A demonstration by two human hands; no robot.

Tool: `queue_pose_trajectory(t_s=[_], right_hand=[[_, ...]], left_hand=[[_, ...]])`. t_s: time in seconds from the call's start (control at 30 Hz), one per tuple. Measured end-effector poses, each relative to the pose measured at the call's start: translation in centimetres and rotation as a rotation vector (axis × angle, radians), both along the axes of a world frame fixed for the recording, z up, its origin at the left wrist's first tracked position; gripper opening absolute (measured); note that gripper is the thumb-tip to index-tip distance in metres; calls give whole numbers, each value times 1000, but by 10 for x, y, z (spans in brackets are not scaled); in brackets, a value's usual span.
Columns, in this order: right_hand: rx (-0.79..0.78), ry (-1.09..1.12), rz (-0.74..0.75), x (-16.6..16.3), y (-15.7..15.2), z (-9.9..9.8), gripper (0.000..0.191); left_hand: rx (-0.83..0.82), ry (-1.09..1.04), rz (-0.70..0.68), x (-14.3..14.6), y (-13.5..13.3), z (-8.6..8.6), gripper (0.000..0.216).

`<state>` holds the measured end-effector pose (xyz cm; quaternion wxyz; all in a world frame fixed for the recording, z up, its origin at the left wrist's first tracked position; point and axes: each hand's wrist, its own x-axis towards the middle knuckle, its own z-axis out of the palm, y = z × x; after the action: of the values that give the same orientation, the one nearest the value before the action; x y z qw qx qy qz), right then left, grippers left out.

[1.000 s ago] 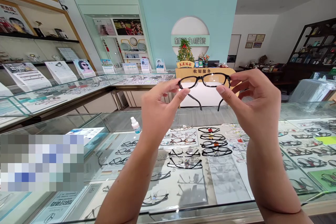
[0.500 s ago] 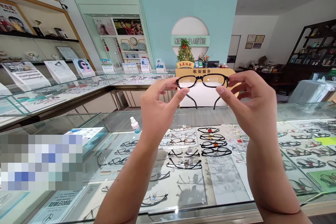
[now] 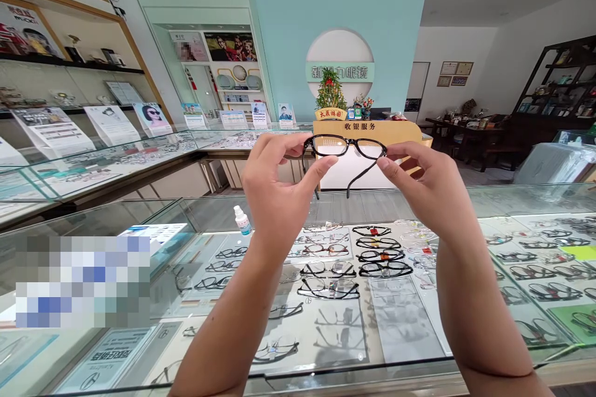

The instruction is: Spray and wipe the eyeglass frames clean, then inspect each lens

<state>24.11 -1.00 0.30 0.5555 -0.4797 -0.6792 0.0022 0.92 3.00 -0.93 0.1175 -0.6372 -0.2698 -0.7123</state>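
Observation:
A pair of black-framed eyeglasses (image 3: 351, 141) is held up in front of me, above the glass display case (image 3: 335, 347). My left hand (image 3: 282, 173) pinches the left end of the frame between thumb and fingers. At the opposite end, my right hand (image 3: 421, 183) grips the right hinge area the same way. Both temple arms are unfolded and hang down behind the lenses, which carry light reflections. Under my hands, several rows of eyeglasses (image 3: 384, 268) lie inside the case.
A small white bottle (image 3: 242, 221) stands on the case to the left. Farther back are a wooden cashier counter (image 3: 400, 131) with a plant (image 3: 330, 92), and a side showcase (image 3: 153, 152) bearing upright cards. A plastic-wrapped box (image 3: 549, 167) stands at the right.
The eyeglasses have turned, so their right end sits farther left and the temples now point left. My right hand has moved left and slightly down; my left hand shifted only a little.

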Motion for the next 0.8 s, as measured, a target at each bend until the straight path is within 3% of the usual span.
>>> queue_pose_trajectory(t_s=[0.3, 0.8], right_hand=[[21, 28, -4, -3, 0, 1, 41], [375, 56, -82, -19, -4, -2, 29]], left_hand=[[-34, 12, -14, -5, 3, 0, 32], [-279, -40, -286, -8, 23, -2, 45]])
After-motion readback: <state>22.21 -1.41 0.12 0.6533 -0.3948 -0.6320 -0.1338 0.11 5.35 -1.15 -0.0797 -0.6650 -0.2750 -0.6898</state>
